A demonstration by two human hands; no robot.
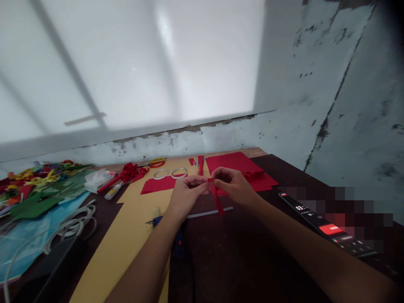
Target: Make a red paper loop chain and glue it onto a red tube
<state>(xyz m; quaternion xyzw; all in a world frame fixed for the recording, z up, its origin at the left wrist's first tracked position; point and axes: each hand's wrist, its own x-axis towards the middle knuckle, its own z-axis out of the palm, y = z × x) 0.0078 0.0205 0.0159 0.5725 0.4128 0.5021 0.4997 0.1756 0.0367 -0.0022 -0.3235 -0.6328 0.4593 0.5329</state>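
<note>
A: So what are the hands up to?
B: Left hand (186, 195) and right hand (235, 185) both have fingers pinched on a red strip (217, 199), dangling over the dark tabletop (233, 256), nearer than the red sheet (232, 164).

One head view, worn by the person, looking forward and down across the table (240, 261) to the wall (344, 97). Table nearest along the bottom, wall farther off, filling the top. Left hand (186, 193) and right hand (234, 185) near mid-frame, close to the camera, forearms entering from below.
</note>
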